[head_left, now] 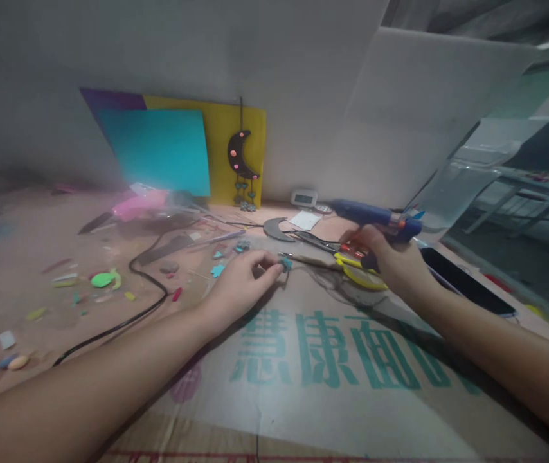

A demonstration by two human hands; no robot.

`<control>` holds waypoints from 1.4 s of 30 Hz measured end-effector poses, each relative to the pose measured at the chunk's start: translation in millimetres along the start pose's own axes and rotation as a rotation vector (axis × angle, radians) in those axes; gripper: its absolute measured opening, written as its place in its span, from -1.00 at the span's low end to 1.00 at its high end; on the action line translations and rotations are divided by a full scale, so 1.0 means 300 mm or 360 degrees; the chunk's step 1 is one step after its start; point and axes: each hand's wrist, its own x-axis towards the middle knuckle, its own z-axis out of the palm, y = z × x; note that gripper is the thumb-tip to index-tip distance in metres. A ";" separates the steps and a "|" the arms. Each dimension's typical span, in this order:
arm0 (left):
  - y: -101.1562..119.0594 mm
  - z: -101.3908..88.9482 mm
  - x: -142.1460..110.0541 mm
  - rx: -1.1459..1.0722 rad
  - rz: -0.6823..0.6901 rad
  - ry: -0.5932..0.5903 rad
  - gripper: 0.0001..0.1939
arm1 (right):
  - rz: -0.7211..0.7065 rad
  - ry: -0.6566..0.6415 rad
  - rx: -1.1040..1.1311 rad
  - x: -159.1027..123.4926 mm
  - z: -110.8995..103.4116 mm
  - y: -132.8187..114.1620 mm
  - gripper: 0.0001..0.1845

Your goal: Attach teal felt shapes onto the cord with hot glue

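My left hand is closed in a pinch, with a small teal flower-shaped piece at its fingertips, just above the table. My right hand is wrapped around the handle of a blue glue gun, whose nose points left. Below the glue gun lie yellow-handled scissors, partly hidden by that hand. Between the hands and the wall rests a grey crescent moon shape. Close to my left hand are a bright blue flower cutout and other small teal pieces.
A decorated dark crescent hangs before a yellow board, beside a turquoise sheet. A black cable crosses the left side among scraps. A phone lies at right, near a clear plastic bottle. A small digital clock stands by the wall.
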 end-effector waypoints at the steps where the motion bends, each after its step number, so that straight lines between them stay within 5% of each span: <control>1: 0.000 0.000 0.000 0.0003 0.0003 0.0002 -0.81 | 0.0064 0.0027 0.0018 0.024 -0.010 0.007 -0.59; 5: -0.004 0.003 0.002 -0.0008 0.0035 -0.0009 -0.82 | 0.0281 0.0016 -0.0030 0.140 -0.044 0.059 -0.68; 11: -0.011 0.003 0.002 0.0003 -0.0025 0.0005 -0.80 | 0.0404 -0.0050 -0.0338 0.282 -0.030 0.169 -0.58; 18: 0.004 -0.001 0.001 -0.0005 -0.0069 -0.0006 -0.79 | 0.0436 -0.0182 -0.0547 0.312 -0.002 0.244 -0.68; 24: -0.004 0.001 0.002 -0.0027 -0.0036 -0.0010 -0.80 | 0.0341 -0.0252 -0.0720 0.328 -0.049 0.267 -0.67; 27: -0.018 0.006 0.002 -0.0032 -0.0015 0.0003 -0.80 | 0.0324 -0.0104 -0.0739 0.305 -0.081 0.268 -0.57; 29: -0.024 0.010 0.003 -0.0038 -0.0014 0.0017 -0.80 | 0.0278 0.0173 -0.0703 0.276 -0.095 0.250 -0.52; 33: -0.009 0.001 0.005 -0.0079 -0.0060 0.0054 -0.80 | 0.0030 0.0597 -0.0594 0.205 -0.087 0.139 -0.73; 35: 0.010 -0.012 0.004 -0.0075 -0.0120 0.0135 -0.81 | -0.0001 0.0413 -0.0481 0.166 -0.054 0.055 -0.82; 38: 0.035 -0.030 0.002 -0.0045 -0.0169 0.0238 -0.83 | 0.0091 -0.0168 0.0015 0.098 0.033 -0.066 -0.82; 42: 0.047 -0.038 -0.002 -0.0060 -0.0139 0.0299 -0.83 | 0.0345 -0.0866 0.0624 0.001 0.175 -0.134 -0.53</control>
